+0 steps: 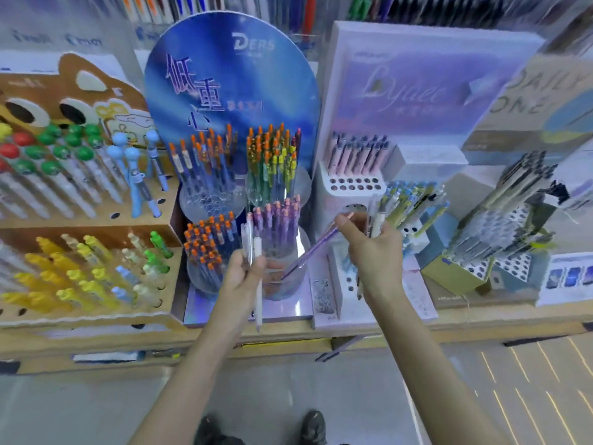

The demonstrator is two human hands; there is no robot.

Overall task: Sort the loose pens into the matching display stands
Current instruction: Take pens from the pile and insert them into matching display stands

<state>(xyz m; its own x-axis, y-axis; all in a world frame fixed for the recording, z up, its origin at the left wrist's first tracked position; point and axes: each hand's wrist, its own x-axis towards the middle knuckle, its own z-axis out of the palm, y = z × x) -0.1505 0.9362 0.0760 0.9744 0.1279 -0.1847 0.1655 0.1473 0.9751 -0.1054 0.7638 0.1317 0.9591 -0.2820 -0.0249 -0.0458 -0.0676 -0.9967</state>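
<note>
Right hand [375,252], centre-right of frame: thumb and forefinger pinching a purple pen [313,250], w/ spare pens [373,220] tucked under the other fingers. The pen slants down-left, tip at the clear cup [295,284] mid-frame, the one holding the purple set [276,216]. Looks like the match. Can't tell if the tip is inside the cup or just behind its wall. Left hand [242,273], right beside the cup's left edge, grips a white pen [257,300] plus clear pens [245,232], upright. Best approach, I'd say: swing the pen upright like its neighbours, steer the tip into a free slot, let go only once it's seated, and keep the spares off the stand.
</note>
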